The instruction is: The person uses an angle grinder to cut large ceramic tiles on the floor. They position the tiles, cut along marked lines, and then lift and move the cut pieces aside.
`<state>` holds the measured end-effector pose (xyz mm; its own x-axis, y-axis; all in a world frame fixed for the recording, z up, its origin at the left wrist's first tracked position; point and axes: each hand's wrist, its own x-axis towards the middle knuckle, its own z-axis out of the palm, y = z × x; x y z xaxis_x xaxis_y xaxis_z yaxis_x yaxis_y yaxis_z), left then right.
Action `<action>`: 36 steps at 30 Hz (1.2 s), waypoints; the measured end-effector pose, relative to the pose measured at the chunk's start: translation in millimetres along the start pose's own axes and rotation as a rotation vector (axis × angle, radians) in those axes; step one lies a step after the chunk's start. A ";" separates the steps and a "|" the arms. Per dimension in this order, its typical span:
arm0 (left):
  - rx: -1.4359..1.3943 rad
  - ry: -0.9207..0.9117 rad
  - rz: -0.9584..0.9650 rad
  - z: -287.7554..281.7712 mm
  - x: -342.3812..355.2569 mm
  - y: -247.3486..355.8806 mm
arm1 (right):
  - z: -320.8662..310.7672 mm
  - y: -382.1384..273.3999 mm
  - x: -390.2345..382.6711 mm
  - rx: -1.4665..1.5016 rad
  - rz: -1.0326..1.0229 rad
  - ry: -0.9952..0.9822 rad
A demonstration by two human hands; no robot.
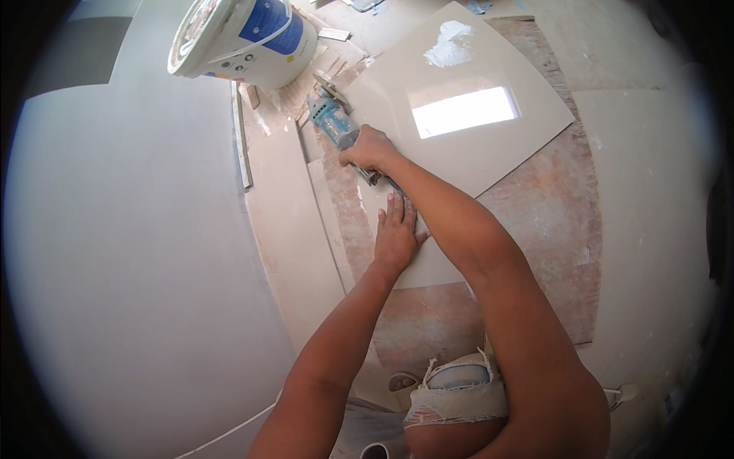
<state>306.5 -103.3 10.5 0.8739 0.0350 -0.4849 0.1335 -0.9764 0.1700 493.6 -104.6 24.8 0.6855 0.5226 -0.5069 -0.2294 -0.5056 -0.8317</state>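
Head view shows me a large glossy cream tile (451,107) lying flat on the dusty floor (550,214), with a blue angle grinder (334,121) at its left edge. My right hand (369,149) is wrapped tight around the grinder's body, and the disc end points away from me, toward the white bucket (241,38). My left hand (395,233) lies flat and spread on the tile, nearer to me than the grinder and just beside its rear end, pressing the tile down and gripping nothing. I judge the cut along that left edge to be well under way: narrow strips (325,222) of the same cream material lie just left of the tile, parallel to it. Whether the edge right at the disc is cut through yet, I cannot tell. The grinder sits ahead of my left hand, along the same edge.
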 end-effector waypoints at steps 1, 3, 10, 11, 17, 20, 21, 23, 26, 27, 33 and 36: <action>-0.006 0.000 -0.003 -0.3 -0.3 0.2 | 0.1 0.2 -0.4 -0.005 0.002 0.001; -0.006 0.004 -0.004 -0.3 -0.3 1.0 | 0.9 0.4 -1.3 -0.028 0.002 0.012; 0.000 0.021 0.014 1.2 -0.9 -1.7 | 0.4 1.3 -4.4 -0.037 0.014 -0.013; 0.004 0.021 0.013 1.3 -1.1 -2.1 | 0.1 2.0 -5.3 -0.030 0.017 -0.016; -0.024 0.040 0.010 0.9 -1.3 -0.8 | 1.3 5.8 -8.6 -0.012 0.010 -0.005; -0.024 0.040 0.008 0.3 -1.6 -0.6 | 3.0 6.3 -9.2 -0.006 0.012 0.003; -0.028 0.035 0.012 0.3 -1.4 -0.8 | 3.1 6.5 -9.5 -0.008 0.014 0.006; -0.021 0.041 0.014 0.4 -1.2 -1.6 | 2.3 7.0 -10.1 0.006 0.016 -0.014; -0.019 0.034 0.010 0.8 -0.5 -1.8 | 1.4 7.4 -12.3 0.003 0.016 -0.013; -0.039 0.040 0.012 0.8 -0.5 -1.6 | 1.0 7.9 -13.4 -0.005 0.017 -0.007; -0.053 0.044 0.007 -1.6 -1.5 0.1 | -0.6 8.8 -18.1 0.025 0.026 -0.026; -0.047 0.039 0.005 -2.2 -1.0 0.0 | -0.5 10.1 -20.6 0.023 0.012 -0.016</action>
<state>306.7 -102.9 12.9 0.8918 0.0394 -0.4508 0.1501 -0.9656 0.2125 477.5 -120.8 26.9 0.6714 0.5279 -0.5202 -0.2533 -0.4962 -0.8304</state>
